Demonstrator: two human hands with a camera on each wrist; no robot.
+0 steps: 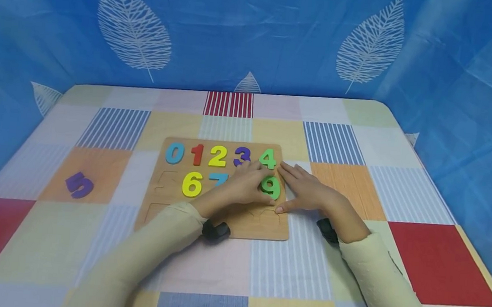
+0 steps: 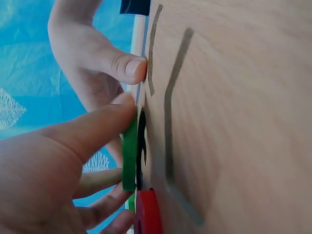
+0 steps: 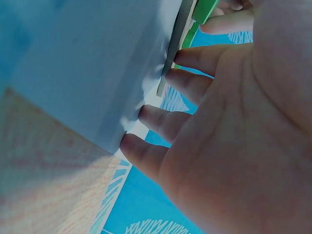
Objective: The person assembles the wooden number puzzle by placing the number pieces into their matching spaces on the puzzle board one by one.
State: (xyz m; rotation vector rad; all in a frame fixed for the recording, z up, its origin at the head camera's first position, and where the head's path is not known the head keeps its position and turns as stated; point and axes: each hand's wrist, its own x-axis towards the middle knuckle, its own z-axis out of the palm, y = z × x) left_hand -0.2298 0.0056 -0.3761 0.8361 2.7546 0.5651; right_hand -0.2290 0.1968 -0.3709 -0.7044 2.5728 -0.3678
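My left hand pinches a green number 9 between thumb and fingers at the right side of a wooden number board. In the left wrist view the green 9 stands slightly proud of the board, above a dark recess. Beside it a red piece shows, hidden by the hand in the head view. My right hand lies with spread fingers along the board's right edge, thumb on its border. The right wrist view shows those fingertips touching the cloth and the board's edge.
On the board sit a blue 0, red 1, yellow 2, purple 3, green 4, yellow 6 and partly covered blue 7. A purple 5 lies on the patchwork tablecloth at left.
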